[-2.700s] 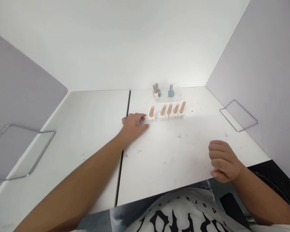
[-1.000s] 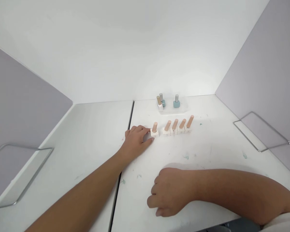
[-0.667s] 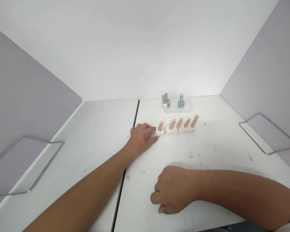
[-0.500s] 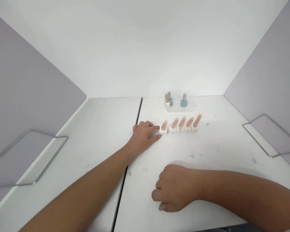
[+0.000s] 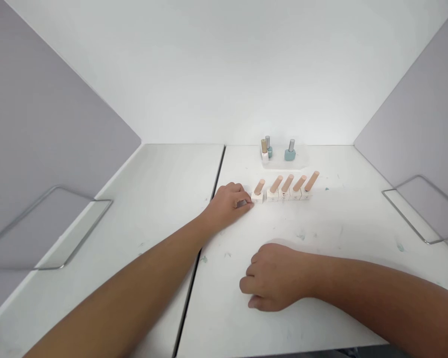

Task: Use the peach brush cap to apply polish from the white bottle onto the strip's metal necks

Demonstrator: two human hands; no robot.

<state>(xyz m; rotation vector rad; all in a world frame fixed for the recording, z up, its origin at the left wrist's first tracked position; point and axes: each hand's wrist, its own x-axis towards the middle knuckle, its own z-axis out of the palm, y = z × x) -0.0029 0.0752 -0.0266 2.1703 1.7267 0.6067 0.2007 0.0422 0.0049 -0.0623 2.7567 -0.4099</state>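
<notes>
A row of nail polish bottles [image 5: 284, 195] with square white bases and tall peach caps stands on the white table. The leftmost bottle [image 5: 257, 197] has a small gap between it and the others, which sit side by side. Beside its left face is my left hand [image 5: 229, 204], its index finger and thumb brought together in a pinch with nothing visible between the tips. The fingertips are at or very near the bottle's base. Nearer to me, my right hand [image 5: 274, 278] rests palm down on the table, fingers curled in; its palm is hidden.
Behind the row, a clear tray [image 5: 302, 158] contains a gold-capped white bottle [image 5: 265, 155] and two silver-capped teal ones, one in front [image 5: 290, 154]. A dark seam [image 5: 188, 293] splits the table. Metal wire frames [image 5: 85, 233] jut from both side walls. Teal smudges mark the tabletop.
My left index finger and thumb have closed together, from being apart at the leftmost bottle's edge. The view has shifted slightly. The bottles keep their arrangement, and my right hand stays curled.
</notes>
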